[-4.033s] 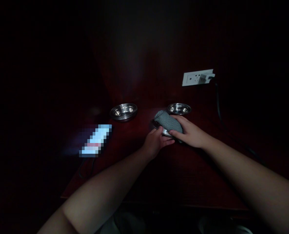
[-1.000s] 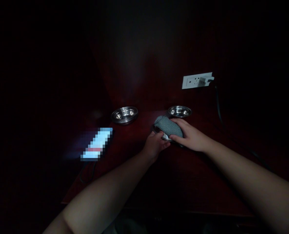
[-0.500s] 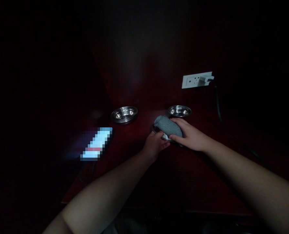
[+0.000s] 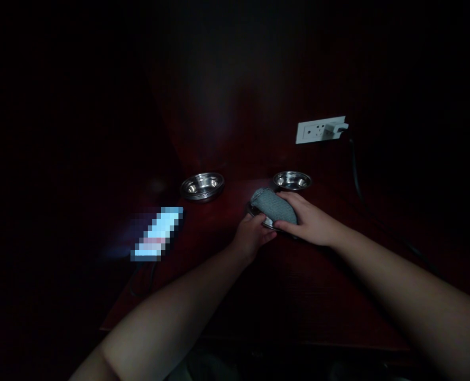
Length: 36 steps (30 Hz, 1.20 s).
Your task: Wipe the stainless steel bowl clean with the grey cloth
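The scene is very dark. My right hand (image 4: pixel 310 222) presses a grey cloth (image 4: pixel 274 206) down into a small steel bowl (image 4: pixel 267 223), of which only a sliver of rim shows under the cloth. My left hand (image 4: pixel 252 235) grips that bowl's near-left rim with fingers curled. Both hands meet at the middle of a dark red wooden table (image 4: pixel 298 286).
Two more steel bowls stand behind: one (image 4: pixel 202 186) at the left, one (image 4: pixel 292 180) just beyond the cloth. A lit, blurred phone screen (image 4: pixel 157 234) lies at the left with a cable. A white wall socket (image 4: pixel 321 129) holds a plug with a black cord running down the right.
Almost nothing differs. The cloth and both hands have stayed on the same bowl, shifting only slightly over four seconds.
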Each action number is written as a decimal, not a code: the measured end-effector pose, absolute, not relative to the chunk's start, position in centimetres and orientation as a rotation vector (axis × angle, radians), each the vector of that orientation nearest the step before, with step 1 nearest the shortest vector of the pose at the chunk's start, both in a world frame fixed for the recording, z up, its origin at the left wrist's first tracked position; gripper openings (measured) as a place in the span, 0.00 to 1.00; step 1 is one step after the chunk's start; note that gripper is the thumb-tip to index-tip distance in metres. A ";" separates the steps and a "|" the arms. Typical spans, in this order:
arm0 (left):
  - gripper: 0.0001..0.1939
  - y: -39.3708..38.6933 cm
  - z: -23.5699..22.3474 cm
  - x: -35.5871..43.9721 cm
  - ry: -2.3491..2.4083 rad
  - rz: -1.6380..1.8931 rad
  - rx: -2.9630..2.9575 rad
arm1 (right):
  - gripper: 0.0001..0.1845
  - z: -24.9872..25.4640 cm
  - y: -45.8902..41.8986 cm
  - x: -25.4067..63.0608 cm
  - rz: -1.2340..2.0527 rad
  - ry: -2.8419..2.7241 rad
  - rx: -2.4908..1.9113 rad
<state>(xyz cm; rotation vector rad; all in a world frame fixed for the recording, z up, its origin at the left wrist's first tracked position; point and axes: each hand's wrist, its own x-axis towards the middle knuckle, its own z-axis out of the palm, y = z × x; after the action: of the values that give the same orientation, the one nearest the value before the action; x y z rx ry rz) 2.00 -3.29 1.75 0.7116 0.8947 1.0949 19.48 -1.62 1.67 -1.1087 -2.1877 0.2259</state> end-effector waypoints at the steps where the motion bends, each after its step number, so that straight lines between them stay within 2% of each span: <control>1: 0.03 -3.3 1.8 2.0 0.896 1.094 0.709 | 0.37 1.7 -1.6 19.5 0.225 -2.188 -1.110; 25: 0.07 -3.3 1.7 2.1 0.911 1.094 0.687 | 0.38 1.7 -1.6 19.6 0.243 -2.192 -1.105; 36: 0.05 -3.3 1.8 2.1 0.890 1.090 0.693 | 0.38 1.6 -1.6 19.6 0.244 -2.195 -1.104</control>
<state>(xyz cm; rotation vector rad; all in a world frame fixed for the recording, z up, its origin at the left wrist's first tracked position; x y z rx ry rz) 2.08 -3.34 1.76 0.6933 0.8896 1.0904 19.61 -1.57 1.60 -1.1043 -2.1946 0.2436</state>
